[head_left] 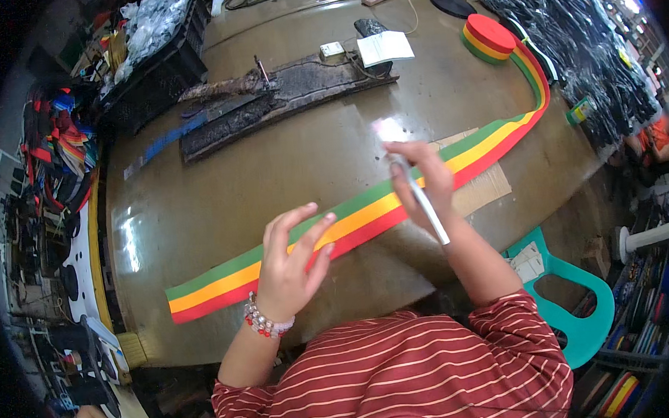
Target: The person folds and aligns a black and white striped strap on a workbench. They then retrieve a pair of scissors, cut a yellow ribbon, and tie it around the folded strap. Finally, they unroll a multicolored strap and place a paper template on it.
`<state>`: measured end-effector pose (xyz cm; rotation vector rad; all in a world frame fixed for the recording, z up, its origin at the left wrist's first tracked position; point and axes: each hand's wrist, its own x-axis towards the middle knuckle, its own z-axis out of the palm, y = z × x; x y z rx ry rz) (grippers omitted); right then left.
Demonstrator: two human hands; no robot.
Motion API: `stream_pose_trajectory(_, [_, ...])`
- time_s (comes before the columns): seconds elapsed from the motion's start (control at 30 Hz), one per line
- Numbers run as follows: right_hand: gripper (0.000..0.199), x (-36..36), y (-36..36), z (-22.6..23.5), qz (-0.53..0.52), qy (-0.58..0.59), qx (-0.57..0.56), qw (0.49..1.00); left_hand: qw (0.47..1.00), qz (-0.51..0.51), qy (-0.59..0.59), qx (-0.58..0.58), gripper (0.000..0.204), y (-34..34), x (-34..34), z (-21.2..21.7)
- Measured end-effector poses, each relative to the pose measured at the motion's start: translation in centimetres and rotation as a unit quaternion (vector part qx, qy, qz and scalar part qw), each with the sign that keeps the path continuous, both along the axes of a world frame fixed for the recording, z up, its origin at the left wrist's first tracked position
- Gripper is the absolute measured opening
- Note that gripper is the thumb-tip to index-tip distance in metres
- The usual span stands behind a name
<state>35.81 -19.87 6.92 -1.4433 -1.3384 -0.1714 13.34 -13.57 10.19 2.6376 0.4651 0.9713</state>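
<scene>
A long ribbon [371, 213] with green, yellow and red stripes lies slantwise across the brown table, its cut end at the near left. Its other end curves up at the right into a standing roll [489, 38]. Over the ribbon's left part is my left hand [293, 257], open with its fingers spread and a bead bracelet on the wrist; whether the fingertips touch the ribbon I cannot tell. My right hand [428, 180], slightly blurred, grips a white pen [431, 217] above the ribbon's middle. A piece of cardboard [488, 190] lies partly under the ribbon there.
Beyond the ribbon lies a worn dark board [297, 94], with a white paper [384, 47] at its right end. A black crate [159, 76] stands far left. Plastic-wrapped bundles [562, 49] fill the far right. A teal chair [590, 308] is near right; another person [658, 145] sits beyond.
</scene>
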Motion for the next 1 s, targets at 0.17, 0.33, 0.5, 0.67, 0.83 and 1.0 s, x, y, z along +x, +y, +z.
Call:
stream_pose_trajectory(0.17, [0.041, 6.6, -3.3, -2.5, -0.121, -0.154, -0.163, 0.967, 0.968, 0.037, 0.219, -0.118, 0.049, 1.9, -2.8, -5.7])
stream_pose_trajectory(0.33, [0.066, 10.0, -5.2, -7.3, -0.171, -0.057, -0.383, 0.906, 0.921, 0.045, 0.381, -0.070, 0.066, 2.0, -3.1, -9.6])
stream_pose_trajectory(0.5, [0.049, 15.9, -9.4, -8.6, -0.176, 0.010, -0.225, 0.958, 0.928, 0.021, 0.371, -0.031, 0.055, 3.2, 0.2, -10.8])
stream_pose_trajectory(0.67, [0.035, 21.8, -28.1, -10.8, -0.307, 0.195, 0.311, 0.878, 0.939, 0.035, 0.343, 0.015, 0.052, 3.2, 0.6, -11.2])
stream_pose_trajectory(0.83, [0.049, 20.3, -42.3, -25.2, -0.732, 0.280, -0.216, 0.583, 0.947, 0.053, 0.313, 0.046, 0.051, 2.4, 0.7, -11.7])
stream_pose_trajectory(1.0, [0.109, 15.0, -38.1, -35.1, -0.665, 0.530, -0.357, 0.387, 0.948, 0.062, 0.312, 0.018, 0.052, 2.3, 1.0, -11.7])
